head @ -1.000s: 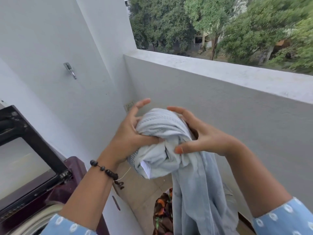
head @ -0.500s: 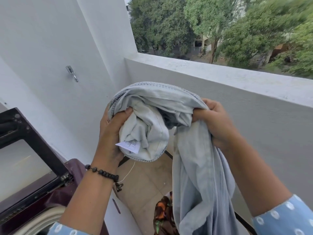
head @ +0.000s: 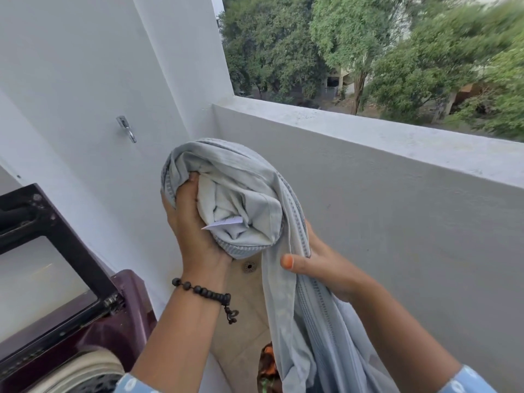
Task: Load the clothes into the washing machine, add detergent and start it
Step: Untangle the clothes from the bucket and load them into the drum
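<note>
A pale blue-grey garment (head: pixel 243 194) is bunched into a ball at chest height, a white label sticking out of it, and its long tail hangs down to the right. My left hand (head: pixel 192 236) grips the underside of the bunch, a dark bead bracelet on its wrist. My right hand (head: pixel 314 268) holds the hanging part just below, thumb over the cloth. The top-loading washing machine (head: pixel 124 316) stands at lower left, dark maroon, its glass lid (head: pixel 42 268) raised and the drum rim showing.
A grey parapet wall (head: pixel 382 217) runs along the right, trees beyond it. The white wall on the left carries a metal hook (head: pixel 126 129). Below lie a tiled floor with a drain (head: pixel 249 266) and a patterned orange-green cloth (head: pixel 268 367).
The bunched garment has come down and been rolled tighter in my left hand. My right hand slid from the top of the bunch down to the hanging part.
</note>
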`<control>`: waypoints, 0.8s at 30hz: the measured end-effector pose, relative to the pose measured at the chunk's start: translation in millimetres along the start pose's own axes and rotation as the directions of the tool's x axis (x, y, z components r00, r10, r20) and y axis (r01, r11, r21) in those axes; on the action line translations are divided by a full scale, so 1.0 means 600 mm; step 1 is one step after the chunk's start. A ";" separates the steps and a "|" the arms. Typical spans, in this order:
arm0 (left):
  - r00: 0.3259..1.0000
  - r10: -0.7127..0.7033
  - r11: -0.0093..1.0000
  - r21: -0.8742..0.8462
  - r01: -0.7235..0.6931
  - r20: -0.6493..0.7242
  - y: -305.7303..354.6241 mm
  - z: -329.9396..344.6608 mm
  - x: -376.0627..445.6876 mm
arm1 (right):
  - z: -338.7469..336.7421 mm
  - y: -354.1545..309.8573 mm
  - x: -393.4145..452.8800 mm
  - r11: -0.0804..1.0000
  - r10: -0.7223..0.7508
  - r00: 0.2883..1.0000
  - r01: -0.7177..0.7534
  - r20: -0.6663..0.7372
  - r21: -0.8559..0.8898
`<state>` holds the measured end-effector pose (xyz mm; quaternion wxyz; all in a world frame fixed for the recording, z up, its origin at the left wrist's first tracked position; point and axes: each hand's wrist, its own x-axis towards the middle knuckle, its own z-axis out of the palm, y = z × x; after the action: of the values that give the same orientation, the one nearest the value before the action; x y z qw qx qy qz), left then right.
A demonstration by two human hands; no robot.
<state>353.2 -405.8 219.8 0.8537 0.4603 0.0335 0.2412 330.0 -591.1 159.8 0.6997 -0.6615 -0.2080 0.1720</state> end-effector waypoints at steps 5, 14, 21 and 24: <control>0.997 0.071 0.954 0.292 -0.070 0.009 -0.034 0.004 -0.048 | 0.024 0.008 0.015 0.961 -0.075 0.983 0.116 -0.167 0.252; 0.866 -0.206 0.812 0.573 -0.108 0.455 -0.025 -0.065 -0.040 | -0.052 -0.027 0.012 0.964 -0.267 0.858 0.243 -0.439 -0.111; 0.623 -0.403 0.175 0.724 -0.667 0.670 0.046 0.006 -0.032 | -0.082 -0.085 0.024 0.588 -0.310 0.948 0.130 -0.074 -0.798; 0.610 -0.358 0.120 0.682 -0.721 0.707 0.029 0.040 -0.038 | -0.063 -0.105 0.022 0.521 -0.321 0.947 0.199 0.026 -0.830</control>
<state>333.2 -426.3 244.0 0.2113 0.9439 -0.2461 0.0613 358.3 -620.6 222.0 0.3392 -0.8816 -0.3142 -0.0952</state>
